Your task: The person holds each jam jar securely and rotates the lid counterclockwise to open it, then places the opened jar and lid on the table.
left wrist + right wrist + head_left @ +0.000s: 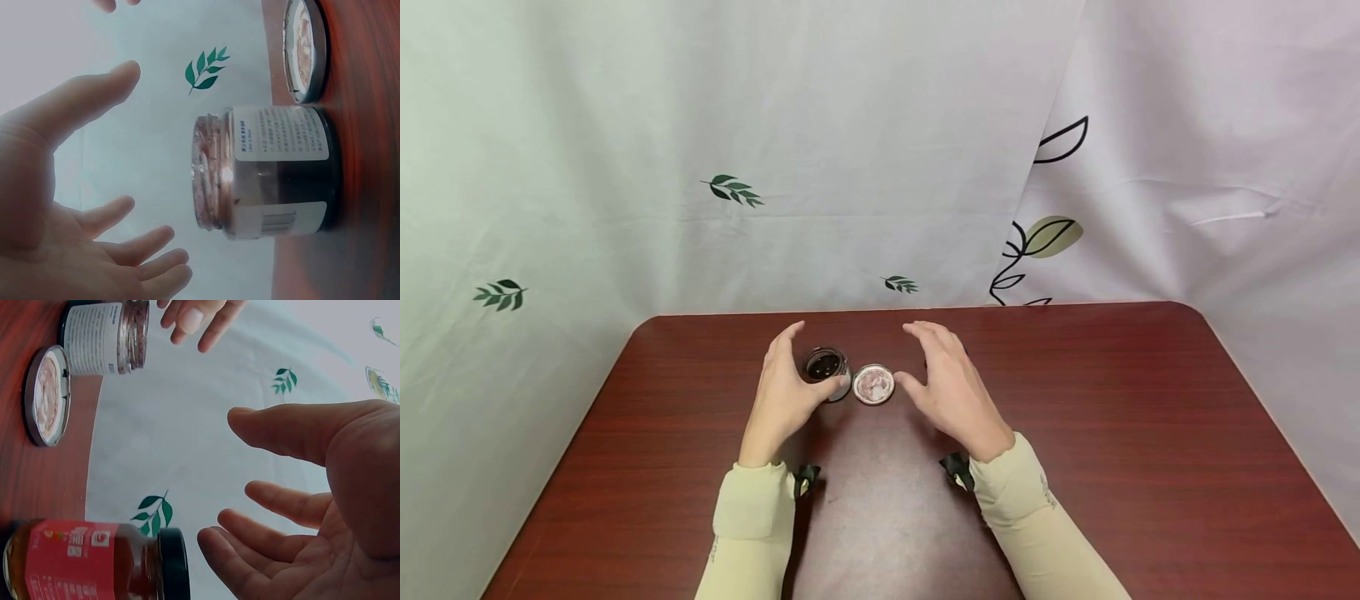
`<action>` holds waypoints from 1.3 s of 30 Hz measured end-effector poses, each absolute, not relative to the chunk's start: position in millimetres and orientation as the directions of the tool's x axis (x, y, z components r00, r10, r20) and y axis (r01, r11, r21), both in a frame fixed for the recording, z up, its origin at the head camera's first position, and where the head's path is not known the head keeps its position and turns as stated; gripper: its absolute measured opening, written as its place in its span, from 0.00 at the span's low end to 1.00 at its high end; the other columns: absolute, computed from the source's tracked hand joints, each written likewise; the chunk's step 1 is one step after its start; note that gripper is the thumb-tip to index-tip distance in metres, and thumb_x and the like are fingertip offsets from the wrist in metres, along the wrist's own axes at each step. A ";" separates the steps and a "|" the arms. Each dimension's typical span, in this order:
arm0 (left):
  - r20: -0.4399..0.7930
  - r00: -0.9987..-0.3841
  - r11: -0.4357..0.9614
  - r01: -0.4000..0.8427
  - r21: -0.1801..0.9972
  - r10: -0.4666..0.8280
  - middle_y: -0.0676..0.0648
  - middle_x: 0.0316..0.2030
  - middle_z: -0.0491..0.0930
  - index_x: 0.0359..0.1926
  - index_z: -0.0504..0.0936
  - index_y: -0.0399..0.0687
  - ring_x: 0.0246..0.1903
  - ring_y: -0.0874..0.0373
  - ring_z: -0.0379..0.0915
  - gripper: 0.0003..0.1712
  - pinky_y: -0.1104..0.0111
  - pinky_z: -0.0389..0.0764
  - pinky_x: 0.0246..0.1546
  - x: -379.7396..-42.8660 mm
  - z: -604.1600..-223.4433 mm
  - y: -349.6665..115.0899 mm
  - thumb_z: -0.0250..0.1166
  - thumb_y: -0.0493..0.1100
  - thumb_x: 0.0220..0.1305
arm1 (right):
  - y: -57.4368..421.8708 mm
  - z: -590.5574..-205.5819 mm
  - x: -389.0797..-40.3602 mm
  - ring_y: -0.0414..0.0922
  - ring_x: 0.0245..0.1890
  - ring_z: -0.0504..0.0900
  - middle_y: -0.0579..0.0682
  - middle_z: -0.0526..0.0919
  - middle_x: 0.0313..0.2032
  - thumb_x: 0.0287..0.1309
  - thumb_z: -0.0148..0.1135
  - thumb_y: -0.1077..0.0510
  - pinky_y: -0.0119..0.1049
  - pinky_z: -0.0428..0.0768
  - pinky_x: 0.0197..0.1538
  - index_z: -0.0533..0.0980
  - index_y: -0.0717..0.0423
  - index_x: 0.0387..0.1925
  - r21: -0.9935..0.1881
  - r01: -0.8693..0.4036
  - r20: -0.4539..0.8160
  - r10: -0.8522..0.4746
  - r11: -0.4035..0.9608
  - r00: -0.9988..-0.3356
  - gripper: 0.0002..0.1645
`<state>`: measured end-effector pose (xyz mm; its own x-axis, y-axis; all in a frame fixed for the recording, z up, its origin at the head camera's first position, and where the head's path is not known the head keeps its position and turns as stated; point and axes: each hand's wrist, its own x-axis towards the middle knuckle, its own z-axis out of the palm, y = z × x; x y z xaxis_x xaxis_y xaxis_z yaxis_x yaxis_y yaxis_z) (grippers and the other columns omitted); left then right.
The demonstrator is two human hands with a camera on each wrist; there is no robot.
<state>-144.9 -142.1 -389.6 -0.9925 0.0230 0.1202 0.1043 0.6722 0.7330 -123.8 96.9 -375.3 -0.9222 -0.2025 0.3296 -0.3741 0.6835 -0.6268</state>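
Note:
An uncovered glass jar [824, 364] with dark contents and a white printed label stands upright on the table. Its screw lid [873, 385] lies beside it, smeared inner side up. My left hand [784, 396] is spread just beside and above the jar; in the left wrist view a gap shows between the fingers and the jar rim [209, 172]. My right hand [957, 396] hovers to the right of the lid, thumb and fingers apart, holding nothing. Near its fingertips in the right wrist view is a second jar [72, 559] with a red label and dark lid, largely hidden by the hand in the head view.
The reddish-brown wooden table [1105, 400] has rounded far corners. White cloth [850, 125] with leaf prints hangs behind and along both sides of it. Dark wrist straps [957, 471] sit at the cuffs of the pale sleeves.

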 end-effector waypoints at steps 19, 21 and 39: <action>0.180 -0.981 0.658 0.182 0.731 0.071 0.41 0.74 0.56 0.75 0.57 0.43 0.73 0.46 0.52 0.57 0.49 0.61 0.67 -135.0 -379.7 -126.4 0.79 0.43 0.48 | 120.9 -372.0 -124.3 0.57 0.68 0.65 0.58 0.72 0.65 0.55 0.74 0.59 0.50 0.66 0.68 0.70 0.61 0.67 -0.640 -0.315 0.300 -0.149 0.701 -0.942 0.39; 0.186 -0.979 0.654 0.192 0.732 0.079 0.41 0.74 0.56 0.75 0.58 0.43 0.73 0.47 0.51 0.57 0.49 0.62 0.68 -134.1 -379.2 -123.2 0.79 0.43 0.48 | 122.2 -371.8 -124.0 0.56 0.68 0.65 0.57 0.71 0.65 0.55 0.73 0.59 0.51 0.66 0.67 0.69 0.61 0.68 -0.645 -0.305 0.284 -0.150 0.701 -0.947 0.40; 0.212 -0.969 0.631 0.241 0.738 0.123 0.44 0.73 0.58 0.73 0.61 0.44 0.72 0.48 0.54 0.54 0.50 0.62 0.68 -129.7 -382.1 -97.0 0.80 0.41 0.48 | 134.9 -371.3 -123.2 0.56 0.68 0.64 0.58 0.70 0.66 0.53 0.73 0.60 0.51 0.65 0.67 0.68 0.60 0.68 -0.649 -0.259 0.230 -0.140 0.715 -0.963 0.41</action>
